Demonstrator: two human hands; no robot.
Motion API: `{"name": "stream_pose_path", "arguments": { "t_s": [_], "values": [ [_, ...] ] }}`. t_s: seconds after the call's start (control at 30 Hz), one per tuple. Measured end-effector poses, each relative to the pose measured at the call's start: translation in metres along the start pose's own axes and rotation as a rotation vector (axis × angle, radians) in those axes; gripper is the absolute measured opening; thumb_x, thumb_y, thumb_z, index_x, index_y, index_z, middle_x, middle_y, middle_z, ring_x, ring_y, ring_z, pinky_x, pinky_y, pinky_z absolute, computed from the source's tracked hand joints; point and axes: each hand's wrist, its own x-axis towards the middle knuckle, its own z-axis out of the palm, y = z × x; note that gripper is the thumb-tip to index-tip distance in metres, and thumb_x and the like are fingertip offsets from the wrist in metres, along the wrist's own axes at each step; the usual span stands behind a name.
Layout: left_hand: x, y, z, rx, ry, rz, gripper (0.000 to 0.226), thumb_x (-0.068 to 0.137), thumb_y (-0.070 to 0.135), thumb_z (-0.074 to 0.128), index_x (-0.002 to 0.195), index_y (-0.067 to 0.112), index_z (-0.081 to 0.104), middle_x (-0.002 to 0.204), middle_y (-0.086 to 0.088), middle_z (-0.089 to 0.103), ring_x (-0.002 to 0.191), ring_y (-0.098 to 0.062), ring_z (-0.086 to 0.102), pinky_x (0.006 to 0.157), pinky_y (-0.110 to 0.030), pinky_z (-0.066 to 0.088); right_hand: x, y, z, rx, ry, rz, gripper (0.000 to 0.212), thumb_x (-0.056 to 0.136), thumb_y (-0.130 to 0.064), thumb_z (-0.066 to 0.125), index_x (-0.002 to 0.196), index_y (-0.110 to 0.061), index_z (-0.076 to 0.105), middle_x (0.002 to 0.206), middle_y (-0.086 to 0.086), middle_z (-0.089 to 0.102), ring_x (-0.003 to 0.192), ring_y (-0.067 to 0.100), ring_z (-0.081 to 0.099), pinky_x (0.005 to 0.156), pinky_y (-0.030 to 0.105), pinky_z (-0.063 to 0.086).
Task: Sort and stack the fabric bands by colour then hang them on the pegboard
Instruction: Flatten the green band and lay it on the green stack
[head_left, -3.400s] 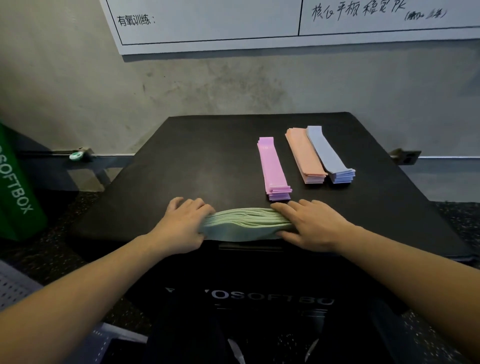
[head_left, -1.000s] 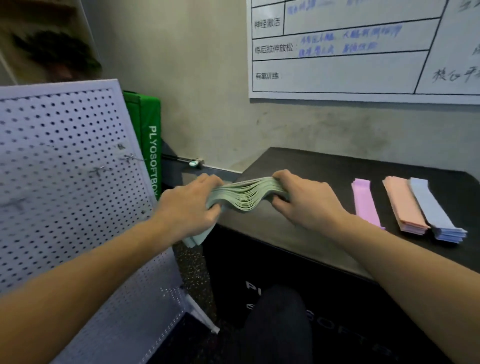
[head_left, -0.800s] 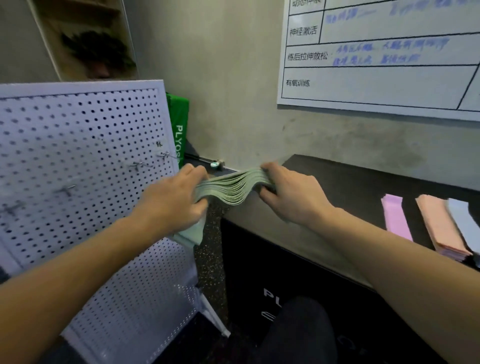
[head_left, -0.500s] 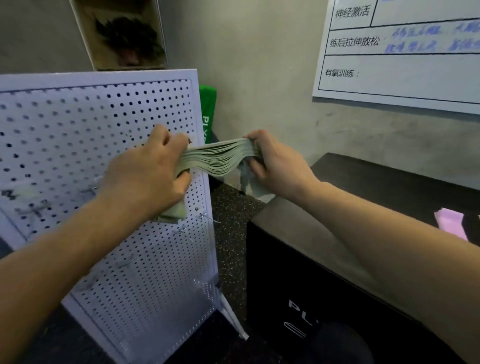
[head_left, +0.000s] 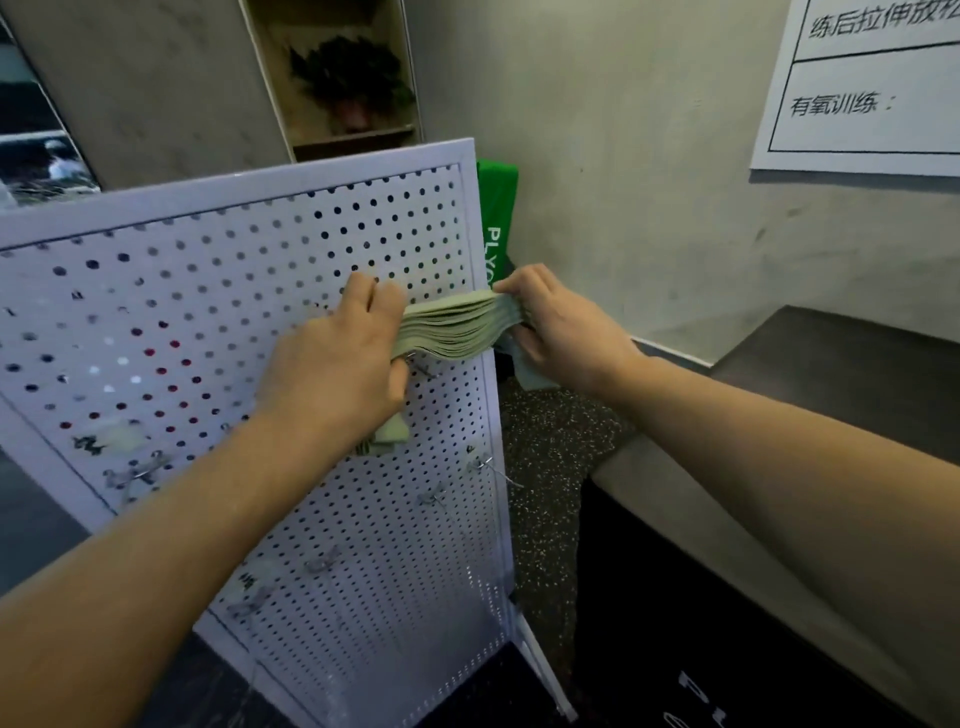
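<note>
A thick stack of pale green fabric bands (head_left: 457, 327) is stretched between both hands in front of the white pegboard (head_left: 218, 322). My left hand (head_left: 337, 374) grips the stack's left end against the board's right half, and some band ends hang below its palm. My right hand (head_left: 561, 332) grips the right end just past the board's right edge. Small metal hooks (head_left: 488, 467) stick out of the board below the stack. The pink, peach and blue stacks are out of view.
A black padded box (head_left: 831, 395) stands at the right. A green soft box (head_left: 496, 228) sits behind the pegboard against the grey wall. A whiteboard (head_left: 872, 93) hangs at upper right. Speckled floor lies between the board and the box.
Both hands lifted the green stack off the black box and carried it left to the pegboard. The view swung left, so the other coloured stacks have left the frame.
</note>
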Motion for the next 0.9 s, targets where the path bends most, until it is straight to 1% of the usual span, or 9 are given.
{"name": "stream_pose_path", "arguments": {
  "t_s": [0.17, 0.27, 0.37, 0.43, 0.53, 0.6, 0.7, 0.8, 0.9],
  "values": [
    [-0.008, -0.002, 0.022, -0.074, -0.024, 0.035, 0.039, 0.090, 0.023, 0.067, 0.104, 0.015, 0.032, 0.100, 0.003, 0.021, 0.050, -0.012, 0.025, 0.044, -0.028, 0.016, -0.011, 0.005, 0.023, 0.077, -0.045, 0.028, 0.036, 0.094, -0.016, 0.060, 0.127, -0.010, 0.045, 0.123, 0.010, 0.055, 0.090, 0.027, 0.061, 0.077, 0.049, 0.052],
    [-0.008, -0.001, 0.026, -0.120, -0.031, 0.042, 0.041, 0.089, 0.023, 0.070, 0.100, 0.016, 0.031, 0.098, 0.004, 0.023, 0.049, -0.012, 0.027, 0.044, -0.027, 0.017, -0.014, 0.004, 0.026, 0.192, -0.044, 0.137, 0.035, 0.095, -0.019, 0.060, 0.126, -0.016, 0.043, 0.109, 0.005, 0.060, 0.083, 0.024, 0.062, 0.072, 0.042, 0.052],
    [-0.011, -0.002, 0.028, -0.114, -0.053, 0.064, 0.044, 0.089, 0.032, 0.072, 0.111, 0.008, 0.042, 0.100, -0.001, 0.032, 0.048, -0.011, 0.026, 0.043, -0.024, 0.016, -0.015, 0.002, 0.027, 0.275, -0.057, 0.211, 0.035, 0.096, -0.023, 0.060, 0.126, -0.021, 0.041, 0.104, 0.002, 0.063, 0.083, 0.022, 0.065, 0.067, 0.035, 0.050],
    [-0.011, -0.005, 0.028, -0.116, -0.090, 0.048, 0.054, 0.089, 0.046, 0.069, 0.121, 0.012, 0.043, 0.113, -0.004, 0.040, 0.056, -0.018, 0.040, 0.044, -0.026, 0.025, -0.016, 0.001, 0.028, 0.279, -0.050, 0.213, 0.042, 0.096, -0.022, 0.060, 0.133, -0.023, 0.040, 0.111, -0.001, 0.060, 0.086, 0.019, 0.064, 0.066, 0.026, 0.046],
    [-0.010, -0.007, 0.021, -0.150, -0.149, 0.046, 0.069, 0.085, 0.062, 0.062, 0.139, 0.023, 0.041, 0.133, 0.002, 0.039, 0.082, -0.019, 0.054, 0.062, -0.029, 0.044, -0.016, 0.001, 0.031, 0.274, -0.053, 0.171, 0.060, 0.095, -0.023, 0.063, 0.148, -0.033, 0.036, 0.139, -0.005, 0.050, 0.108, 0.015, 0.059, 0.087, 0.025, 0.045],
    [-0.010, -0.005, 0.014, -0.129, -0.169, 0.058, 0.072, 0.087, 0.063, 0.059, 0.147, 0.027, 0.040, 0.138, 0.006, 0.041, 0.089, -0.014, 0.054, 0.070, -0.028, 0.048, -0.016, 0.002, 0.031, 0.293, -0.064, 0.176, 0.064, 0.095, -0.025, 0.065, 0.151, -0.036, 0.036, 0.147, -0.007, 0.045, 0.118, 0.014, 0.054, 0.097, 0.029, 0.045],
    [-0.007, -0.005, 0.006, -0.107, -0.175, 0.062, 0.063, 0.092, 0.054, 0.059, 0.147, 0.028, 0.044, 0.136, 0.009, 0.048, 0.091, -0.011, 0.051, 0.076, -0.028, 0.048, -0.017, 0.001, 0.028, 0.295, -0.049, 0.187, 0.063, 0.094, -0.026, 0.066, 0.150, -0.036, 0.039, 0.145, -0.007, 0.047, 0.120, 0.013, 0.054, 0.101, 0.034, 0.048],
    [-0.003, -0.006, 0.002, -0.114, -0.169, 0.056, 0.057, 0.091, 0.048, 0.065, 0.141, 0.026, 0.052, 0.131, 0.007, 0.055, 0.106, -0.013, 0.051, 0.090, -0.031, 0.043, -0.017, -0.001, 0.024, 0.284, -0.051, 0.167, 0.060, 0.095, -0.027, 0.065, 0.149, -0.034, 0.041, 0.143, -0.007, 0.047, 0.119, 0.013, 0.053, 0.102, 0.033, 0.048],
    [-0.001, -0.005, 0.000, -0.154, -0.195, 0.030, 0.056, 0.090, 0.044, 0.068, 0.140, 0.024, 0.052, 0.134, 0.007, 0.053, 0.104, -0.007, 0.043, 0.087, -0.026, 0.037, -0.015, -0.002, 0.021, 0.279, -0.075, 0.161, 0.060, 0.095, -0.026, 0.066, 0.149, -0.031, 0.042, 0.144, -0.006, 0.045, 0.121, 0.015, 0.053, 0.104, 0.033, 0.047]
  ]
}}
